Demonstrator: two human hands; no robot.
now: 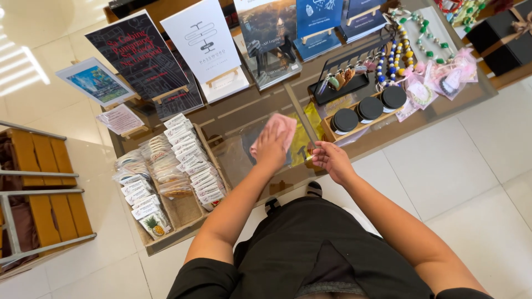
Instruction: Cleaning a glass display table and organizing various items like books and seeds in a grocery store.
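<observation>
Centrally, left hand (270,148) grip flat on pink cloth (279,128), white upright sign (202,40) beyond, right hand (331,159) loosely curled.

Black short-sleeved top, black shoes (313,190)
</observation>
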